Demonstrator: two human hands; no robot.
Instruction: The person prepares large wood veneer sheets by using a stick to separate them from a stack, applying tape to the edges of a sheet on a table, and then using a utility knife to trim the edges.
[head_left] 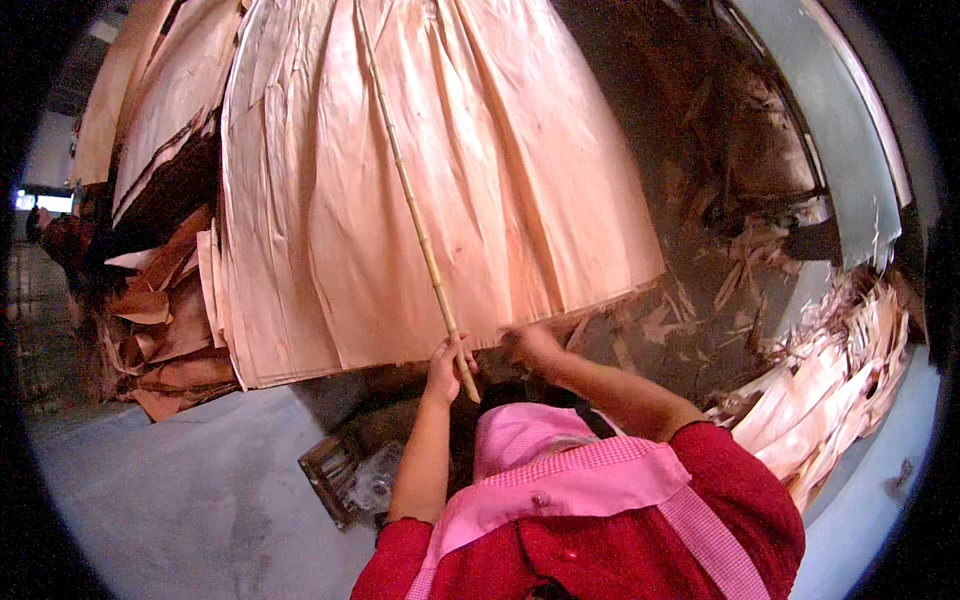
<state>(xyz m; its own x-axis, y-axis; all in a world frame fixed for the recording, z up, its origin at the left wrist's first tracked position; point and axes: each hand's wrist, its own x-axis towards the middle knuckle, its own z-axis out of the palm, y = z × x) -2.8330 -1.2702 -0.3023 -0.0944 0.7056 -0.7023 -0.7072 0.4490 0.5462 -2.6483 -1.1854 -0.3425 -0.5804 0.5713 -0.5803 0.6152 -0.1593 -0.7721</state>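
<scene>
A large stack of thin, pinkish-tan wood veneer sheets (pixel 420 230) spreads out in front of me, its top sheet rippled in long folds. A long, thin bamboo stick (pixel 412 205) lies lengthwise over it. My left hand (pixel 445 370) is closed round the stick's near end, just past the sheets' front edge. To its right, my right hand (pixel 537 350) is closed at that same edge, with the fingers seeming to pinch the veneer; they are dark and partly hidden there.
Torn reddish veneer scraps (pixel 175 330) are heaped at the left, below more stacked sheets (pixel 180 90). Long veneer strips (pixel 825 380) pile up at the right. A dark frame with clear plastic (pixel 370 475) sits by my left forearm. Another person (pixel 65 235) is far left.
</scene>
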